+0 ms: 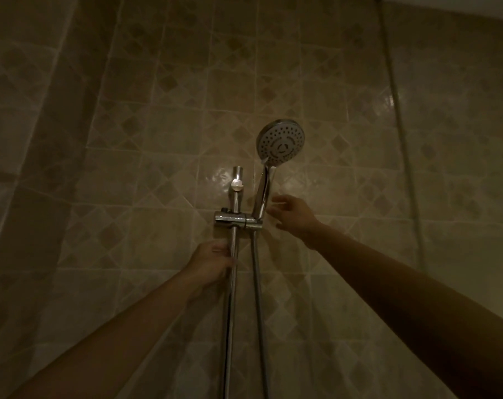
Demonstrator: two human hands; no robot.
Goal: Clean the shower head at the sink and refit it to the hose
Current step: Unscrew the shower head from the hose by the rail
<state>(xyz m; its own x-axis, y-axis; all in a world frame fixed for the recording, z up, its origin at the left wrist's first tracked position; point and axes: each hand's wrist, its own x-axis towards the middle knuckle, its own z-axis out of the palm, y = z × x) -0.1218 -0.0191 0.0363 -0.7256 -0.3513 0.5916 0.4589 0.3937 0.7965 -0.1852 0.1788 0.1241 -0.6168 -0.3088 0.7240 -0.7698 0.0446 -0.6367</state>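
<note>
A chrome shower head [281, 143] with a round grey spray face sits upright in the holder [253, 222] on the vertical chrome rail [233, 272]. Its handle [262, 194] rises from the holder, and the metal hose [257, 283] hangs straight down beneath it. My left hand [211, 264] grips the rail just under the holder. My right hand [292, 214] is just right of the handle with fingers spread, a small gap between them and the handle. It holds nothing.
Beige patterned wall tiles [345, 96] fill the background. A translucent shower curtain [28, 139] hangs at the left. A wall corner [400, 125] runs down at the right. The light is dim.
</note>
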